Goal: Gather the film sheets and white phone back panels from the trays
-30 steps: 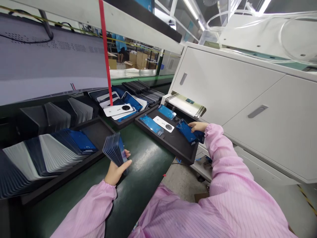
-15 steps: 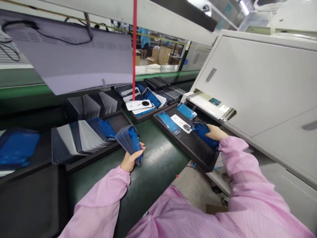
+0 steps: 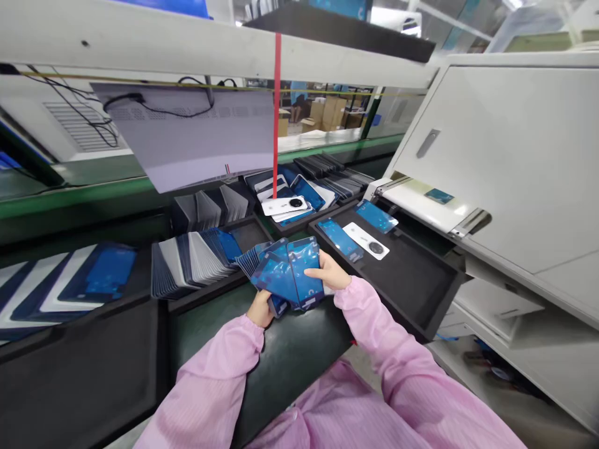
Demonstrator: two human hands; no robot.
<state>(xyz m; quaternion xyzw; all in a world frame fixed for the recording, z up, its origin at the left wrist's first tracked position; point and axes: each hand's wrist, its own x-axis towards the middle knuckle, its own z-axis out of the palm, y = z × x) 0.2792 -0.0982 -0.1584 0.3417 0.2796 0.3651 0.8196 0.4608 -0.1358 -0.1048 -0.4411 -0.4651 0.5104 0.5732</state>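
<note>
My left hand (image 3: 262, 308) is closed around a fanned stack of phone back covers (image 3: 253, 257), tilted over the green bench. My right hand (image 3: 330, 272) grips several blue-filmed phone back covers (image 3: 306, 274), its thumb lying on the front one. These covers overlap the left hand's stack, hiding part of it and some fingers. Right of my hands is a black tray (image 3: 412, 284) holding two blue-faced covers (image 3: 377, 216) and a white cover (image 3: 366, 241) with a round dark camera ring.
To the left, black trays (image 3: 79, 362) hold leaning rows of covers (image 3: 196, 259). Behind, another tray carries a loose pile topped by a white cover (image 3: 284, 205). A red strap (image 3: 276, 118) hangs above it. The white machine (image 3: 505, 168) with its conveyor (image 3: 421, 202) stands at right.
My right hand has lifted the blue-filmed covers from the right tray and brought them left against the stack in my left hand. The view has shifted left.
</note>
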